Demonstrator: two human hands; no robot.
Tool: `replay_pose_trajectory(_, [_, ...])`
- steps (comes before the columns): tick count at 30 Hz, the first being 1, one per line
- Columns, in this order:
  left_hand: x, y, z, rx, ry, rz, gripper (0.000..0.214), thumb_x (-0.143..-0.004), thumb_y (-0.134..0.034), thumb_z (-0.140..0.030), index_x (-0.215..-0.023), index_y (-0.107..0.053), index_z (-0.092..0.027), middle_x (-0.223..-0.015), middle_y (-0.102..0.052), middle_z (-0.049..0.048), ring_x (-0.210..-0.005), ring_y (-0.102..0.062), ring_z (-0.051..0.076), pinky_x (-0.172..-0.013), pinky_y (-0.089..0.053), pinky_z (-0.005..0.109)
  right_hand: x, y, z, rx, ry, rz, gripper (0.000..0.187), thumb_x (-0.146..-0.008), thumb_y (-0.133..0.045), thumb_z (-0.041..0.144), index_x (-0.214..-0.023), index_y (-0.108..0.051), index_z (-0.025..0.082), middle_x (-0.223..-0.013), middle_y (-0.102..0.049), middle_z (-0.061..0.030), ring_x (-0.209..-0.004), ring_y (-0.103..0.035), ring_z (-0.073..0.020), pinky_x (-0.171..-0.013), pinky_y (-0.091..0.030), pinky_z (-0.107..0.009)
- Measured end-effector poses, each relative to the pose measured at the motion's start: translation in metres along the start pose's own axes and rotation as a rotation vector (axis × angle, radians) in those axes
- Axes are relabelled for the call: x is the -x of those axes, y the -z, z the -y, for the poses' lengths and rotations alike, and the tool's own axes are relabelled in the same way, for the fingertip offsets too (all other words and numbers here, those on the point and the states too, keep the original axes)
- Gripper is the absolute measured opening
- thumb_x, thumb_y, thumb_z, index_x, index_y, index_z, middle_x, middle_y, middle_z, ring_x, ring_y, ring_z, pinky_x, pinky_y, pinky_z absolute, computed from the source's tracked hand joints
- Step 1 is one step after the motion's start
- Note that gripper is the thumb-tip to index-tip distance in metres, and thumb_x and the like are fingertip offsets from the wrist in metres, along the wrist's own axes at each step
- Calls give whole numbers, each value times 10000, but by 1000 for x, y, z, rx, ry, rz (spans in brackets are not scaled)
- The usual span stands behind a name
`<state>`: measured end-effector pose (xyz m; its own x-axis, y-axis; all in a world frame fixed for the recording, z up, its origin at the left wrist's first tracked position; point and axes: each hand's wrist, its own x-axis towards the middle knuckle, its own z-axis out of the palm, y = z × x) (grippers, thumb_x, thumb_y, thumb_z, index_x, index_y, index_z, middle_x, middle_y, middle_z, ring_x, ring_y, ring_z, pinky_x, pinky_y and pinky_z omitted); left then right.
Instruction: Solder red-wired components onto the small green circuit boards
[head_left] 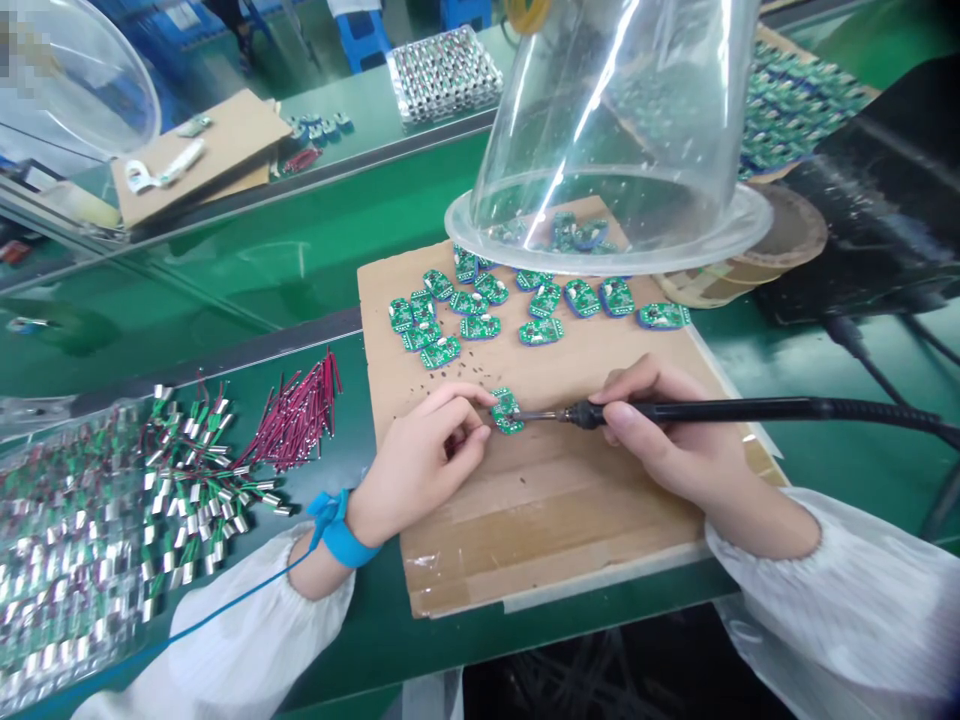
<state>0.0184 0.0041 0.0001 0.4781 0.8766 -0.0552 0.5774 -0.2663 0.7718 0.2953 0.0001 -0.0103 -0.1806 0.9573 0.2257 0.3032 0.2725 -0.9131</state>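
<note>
Head view, single frame.

- Left hand (424, 455): fingers curled, thumb and forefinger tips pinching a small green circuit board (507, 410) at its left edge. The board lies flat on the cardboard sheet (570, 520), just left of the picture's centre. A blue wrist strap (341, 535) sits on this wrist, and its cord runs off toward 8 o'clock.
- Right hand (660, 430): closed around the black handle of a soldering iron (720, 410) in a pen-like grip. The iron lies nearly level, with its tip pointing to 9 o'clock and meeting the right edge of the held board. Its cable leaves at 3 o'clock.
- At 12 o'clock from the held board: a scatter of loose boards (480, 310) of the same kind, green, some with blue rims, lying flat on the cardboard and well apart from both hands.
- At 1 o'clock: a clear plastic hood (615, 150), its wide rim hanging over the far edge of the cardboard. A few more boards show through it.
- At 9 o'clock from the left hand, on the green bench (262, 270): a bundle of red wires (296, 415). Beside it, farther toward 8 o'clock, is a heap of metal-capped wire pieces (187, 470).
- At 11 o'clock, on the far bench: a tray of silver parts (444, 70), too small to identify.
</note>
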Motion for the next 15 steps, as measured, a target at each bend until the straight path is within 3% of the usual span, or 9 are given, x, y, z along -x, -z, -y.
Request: replay_pose_trajectory(15, [-1, 1, 1, 8, -3, 9, 99, -982, -559, -158, -887, -580, -177, -1307, -616, 33, -632, -493, 51, -645, -457, 248, -1, 0, 3, -16, -11, 25, 159, -987, -640, 419, -917, -638, 275, -727, -656, -16, -576, -573, -167, -501, -435, -335])
